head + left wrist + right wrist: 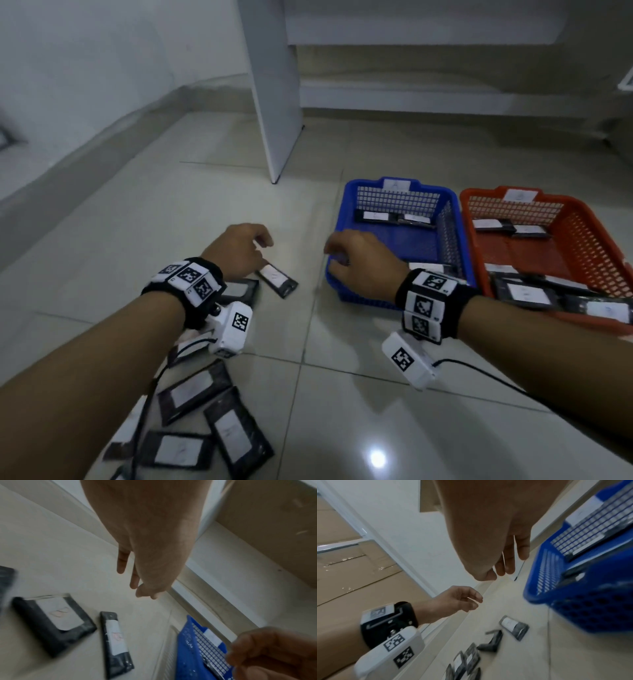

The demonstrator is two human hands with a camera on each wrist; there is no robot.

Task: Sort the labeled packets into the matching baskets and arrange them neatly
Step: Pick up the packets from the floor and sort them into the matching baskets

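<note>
Black packets with white labels lie on the tiled floor. One packet (277, 279) (116, 641) (513, 627) lies just right of my left hand (263, 246) (137, 586), whose fingers hang relaxed and hold nothing. Another packet (239, 291) (56, 623) lies under that wrist. Several more packets (205, 411) (465, 660) are scattered at the lower left. My right hand (334, 257) (505, 568) hovers empty, fingers loosely curled, over the near left corner of the blue basket (346, 212) (573, 601). The blue basket and the red basket (582, 240) each hold labeled packets at the far and near ends.
A white upright furniture panel (277, 102) stands on the floor behind the hands, left of the blue basket. A wall with a skirting runs along the left. Cables trail from both wrist cameras. Bare tiles lie between the loose packets and the baskets.
</note>
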